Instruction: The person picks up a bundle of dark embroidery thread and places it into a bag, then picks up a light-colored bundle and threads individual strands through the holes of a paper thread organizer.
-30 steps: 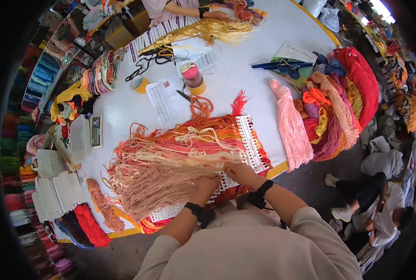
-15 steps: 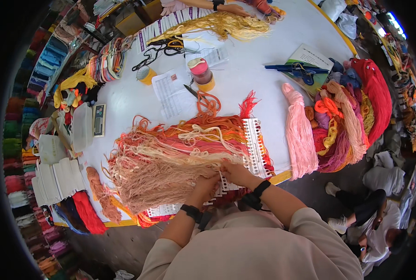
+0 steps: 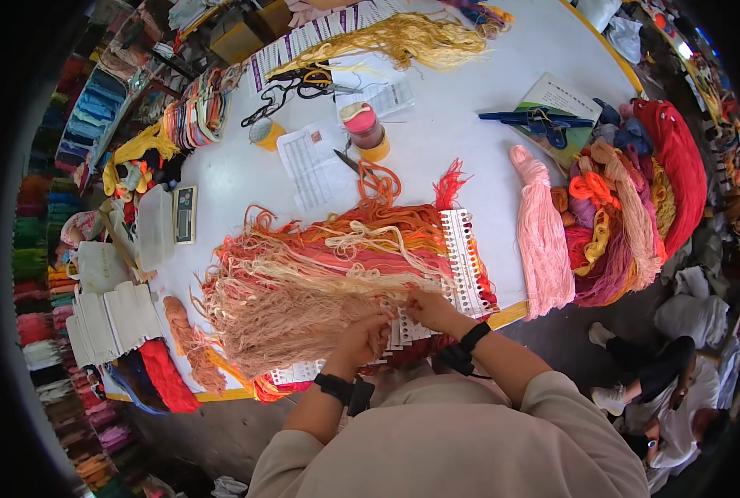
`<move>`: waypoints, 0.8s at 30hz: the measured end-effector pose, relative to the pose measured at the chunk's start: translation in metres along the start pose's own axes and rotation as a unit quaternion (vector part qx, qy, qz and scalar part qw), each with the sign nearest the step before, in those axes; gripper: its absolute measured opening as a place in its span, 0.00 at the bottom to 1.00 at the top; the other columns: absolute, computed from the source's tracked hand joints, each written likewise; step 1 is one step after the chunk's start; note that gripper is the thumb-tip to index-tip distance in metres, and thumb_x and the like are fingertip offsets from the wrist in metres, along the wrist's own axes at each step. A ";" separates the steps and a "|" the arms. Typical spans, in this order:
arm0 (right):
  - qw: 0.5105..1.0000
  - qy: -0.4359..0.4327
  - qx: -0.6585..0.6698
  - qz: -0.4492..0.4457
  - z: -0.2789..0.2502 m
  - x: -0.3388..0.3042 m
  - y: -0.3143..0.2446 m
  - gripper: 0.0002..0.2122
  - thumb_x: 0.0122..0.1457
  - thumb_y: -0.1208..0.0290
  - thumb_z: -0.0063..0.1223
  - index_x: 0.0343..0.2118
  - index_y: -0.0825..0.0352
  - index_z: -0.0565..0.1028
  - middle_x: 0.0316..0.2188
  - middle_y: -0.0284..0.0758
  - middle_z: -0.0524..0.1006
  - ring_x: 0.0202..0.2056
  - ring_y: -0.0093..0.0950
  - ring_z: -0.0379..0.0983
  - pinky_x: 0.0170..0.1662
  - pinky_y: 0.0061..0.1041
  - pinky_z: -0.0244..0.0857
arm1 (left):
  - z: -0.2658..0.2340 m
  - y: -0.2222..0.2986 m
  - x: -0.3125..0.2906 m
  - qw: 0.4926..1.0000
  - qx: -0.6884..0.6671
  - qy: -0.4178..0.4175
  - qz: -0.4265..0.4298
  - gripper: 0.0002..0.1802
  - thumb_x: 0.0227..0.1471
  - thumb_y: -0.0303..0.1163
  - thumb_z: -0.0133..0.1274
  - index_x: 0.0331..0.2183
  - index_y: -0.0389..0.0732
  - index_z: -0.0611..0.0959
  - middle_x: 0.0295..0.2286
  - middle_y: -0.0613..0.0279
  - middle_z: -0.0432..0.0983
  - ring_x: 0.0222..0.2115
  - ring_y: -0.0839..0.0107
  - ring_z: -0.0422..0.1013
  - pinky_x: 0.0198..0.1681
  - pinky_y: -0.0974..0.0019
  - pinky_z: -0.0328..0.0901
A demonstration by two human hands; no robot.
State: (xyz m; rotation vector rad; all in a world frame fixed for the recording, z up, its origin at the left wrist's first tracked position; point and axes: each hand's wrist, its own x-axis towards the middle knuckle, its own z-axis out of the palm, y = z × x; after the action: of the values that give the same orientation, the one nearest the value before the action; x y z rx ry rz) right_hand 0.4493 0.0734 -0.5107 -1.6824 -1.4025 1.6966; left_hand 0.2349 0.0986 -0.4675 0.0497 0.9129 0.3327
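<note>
A thick spread of embroidery thread [image 3: 279, 311], in tan, pink, cream and orange, lies across the table edge before me. Its strands run to white punched cards [image 3: 463, 249] along the right side. My left hand [image 3: 365, 340] is closed by the lower row of cards, pinching tan thread. Just right of it my right hand [image 3: 433, 312] is closed too, its fingertips on strands at the card holes. The exact knot or loop between the fingers is too small to make out. Scissors [image 3: 349, 163] with orange cord on the handles rest beyond the thread.
Right of the work lie a pale pink skein [image 3: 544, 236] and a heap of mixed skeins [image 3: 610, 216]. Two tubs [image 3: 366, 133] stand farther back near papers [image 3: 308, 166]. At left are a scale [image 3: 185, 214] and stacked white cards [image 3: 113, 324]. A seated person [image 3: 677, 398] is at lower right.
The whole view has shifted slightly rightward. A co-worker's hand at the far edge has left the picture. My hands stay close together at the cards, with little movement.
</note>
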 end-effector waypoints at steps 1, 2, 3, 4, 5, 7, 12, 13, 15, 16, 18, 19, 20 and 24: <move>0.999 -0.008 0.032 0.011 -0.001 -0.001 0.001 0.09 0.56 0.68 0.55 0.36 0.67 0.72 0.21 0.34 0.76 0.23 0.23 0.73 0.26 0.25 0.67 | 0.014 0.003 -0.002 1.000 0.002 -0.002 -0.003 0.10 0.53 0.31 0.51 0.38 0.39 0.81 0.25 0.64 0.76 0.17 0.80 0.65 0.19 0.80 0.61; 0.998 -0.015 0.064 0.022 -0.002 -0.003 0.002 0.10 0.56 0.69 0.56 0.38 0.67 0.72 0.22 0.34 0.76 0.24 0.22 0.73 0.27 0.24 0.67 | 0.029 0.005 -0.004 0.999 0.041 -0.001 -0.010 0.12 0.53 0.31 0.51 0.40 0.39 0.80 0.24 0.65 0.75 0.17 0.80 0.65 0.20 0.79 0.61; 0.998 -0.015 0.063 0.021 -0.001 -0.004 -0.002 0.10 0.56 0.69 0.56 0.38 0.67 0.72 0.22 0.34 0.76 0.24 0.22 0.73 0.27 0.24 0.67 | 0.040 0.005 -0.007 0.997 0.078 0.001 -0.012 0.14 0.53 0.32 0.51 0.42 0.40 0.79 0.24 0.65 0.75 0.17 0.80 0.65 0.20 0.78 0.61; 0.991 -0.025 0.135 0.003 0.001 -0.005 -0.007 0.12 0.55 0.69 0.57 0.40 0.68 0.72 0.25 0.34 0.77 0.25 0.23 0.73 0.27 0.24 0.66 | 0.037 0.000 -0.001 0.997 0.077 0.001 -0.010 0.14 0.53 0.32 0.51 0.42 0.40 0.79 0.24 0.65 0.75 0.17 0.80 0.65 0.20 0.78 0.61; 0.978 -0.034 0.206 -0.014 0.002 -0.006 -0.011 0.14 0.55 0.69 0.58 0.42 0.68 0.72 0.27 0.35 0.77 0.25 0.23 0.73 0.27 0.23 0.66 | 0.030 -0.005 0.008 0.970 0.237 0.047 -0.006 0.14 0.53 0.32 0.51 0.42 0.40 0.80 0.24 0.65 0.75 0.18 0.79 0.66 0.21 0.76 0.62; 0.975 -0.059 0.213 0.008 -0.001 -0.005 -0.014 0.16 0.54 0.68 0.59 0.43 0.69 0.71 0.30 0.35 0.76 0.27 0.23 0.72 0.29 0.24 0.67 | 0.026 -0.011 0.016 0.916 0.389 0.093 0.000 0.14 0.53 0.32 0.51 0.41 0.40 0.80 0.24 0.65 0.76 0.19 0.79 0.67 0.22 0.74 0.63; 0.993 -0.023 0.115 -0.005 0.010 0.000 0.003 0.18 0.51 0.67 0.63 0.43 0.68 0.72 0.31 0.35 0.76 0.31 0.25 0.72 0.35 0.26 0.67 | 0.000 0.001 0.004 0.831 0.518 0.187 0.079 0.12 0.52 0.36 0.51 0.37 0.41 0.81 0.26 0.63 0.77 0.20 0.74 0.69 0.23 0.71 0.63; 0.997 -0.006 0.061 -0.037 0.014 0.003 0.013 0.18 0.48 0.68 0.64 0.41 0.68 0.72 0.30 0.35 0.75 0.32 0.26 0.72 0.37 0.27 0.67 | -0.011 0.011 -0.005 0.820 0.514 0.238 0.078 0.12 0.51 0.37 0.52 0.36 0.41 0.81 0.25 0.63 0.76 0.20 0.73 0.69 0.23 0.71 0.63; 0.998 0.016 0.009 -0.064 0.018 0.008 0.031 0.18 0.46 0.69 0.65 0.39 0.67 0.73 0.29 0.35 0.75 0.33 0.28 0.72 0.38 0.28 0.67 | -0.011 0.036 -0.034 0.890 0.372 0.251 0.083 0.10 0.52 0.38 0.52 0.34 0.43 0.80 0.23 0.65 0.73 0.18 0.74 0.67 0.21 0.72 0.63; 0.998 0.032 -0.017 -0.054 0.020 0.008 0.034 0.17 0.45 0.70 0.65 0.38 0.67 0.73 0.29 0.36 0.75 0.33 0.29 0.72 0.37 0.28 0.67 | 0.000 0.054 -0.058 0.948 0.224 0.210 0.088 0.09 0.52 0.39 0.52 0.31 0.44 0.80 0.20 0.68 0.71 0.16 0.76 0.66 0.19 0.73 0.62; 0.997 0.042 -0.045 -0.053 0.027 0.009 0.026 0.17 0.43 0.72 0.65 0.36 0.66 0.73 0.30 0.36 0.75 0.33 0.31 0.73 0.37 0.29 0.67 | -0.046 0.080 -0.100 0.948 0.104 0.255 0.158 0.07 0.53 0.38 0.52 0.27 0.47 0.77 0.17 0.73 0.65 0.14 0.80 0.61 0.15 0.74 0.58; 0.998 0.038 -0.043 -0.035 0.026 0.009 0.021 0.16 0.43 0.72 0.65 0.36 0.66 0.73 0.31 0.39 0.76 0.35 0.35 0.73 0.39 0.31 0.68 | -0.060 0.096 -0.124 0.953 0.075 0.198 0.216 0.07 0.54 0.37 0.52 0.27 0.47 0.76 0.17 0.73 0.66 0.15 0.81 0.61 0.15 0.74 0.59; 0.998 0.034 -0.042 -0.017 0.026 0.007 0.018 0.15 0.43 0.72 0.64 0.35 0.66 0.73 0.33 0.41 0.76 0.38 0.39 0.74 0.41 0.33 0.68 | -0.071 0.111 -0.144 0.951 0.045 0.138 0.272 0.06 0.54 0.37 0.52 0.27 0.47 0.76 0.18 0.74 0.67 0.15 0.82 0.61 0.14 0.74 0.59; 0.994 0.060 -0.075 -0.048 0.031 0.005 0.017 0.15 0.44 0.73 0.64 0.36 0.66 0.72 0.30 0.38 0.75 0.33 0.32 0.73 0.37 0.29 0.67 | -0.072 0.128 -0.169 0.863 0.012 0.242 0.444 0.08 0.55 0.38 0.53 0.30 0.46 0.75 0.19 0.71 0.68 0.16 0.81 0.62 0.16 0.74 0.60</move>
State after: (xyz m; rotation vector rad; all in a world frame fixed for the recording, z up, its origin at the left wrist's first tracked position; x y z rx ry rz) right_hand 0.4266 0.0581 -0.5341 -1.7346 -1.5590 1.4456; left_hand 0.0502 0.1613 -0.3584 0.4368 1.3618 1.2388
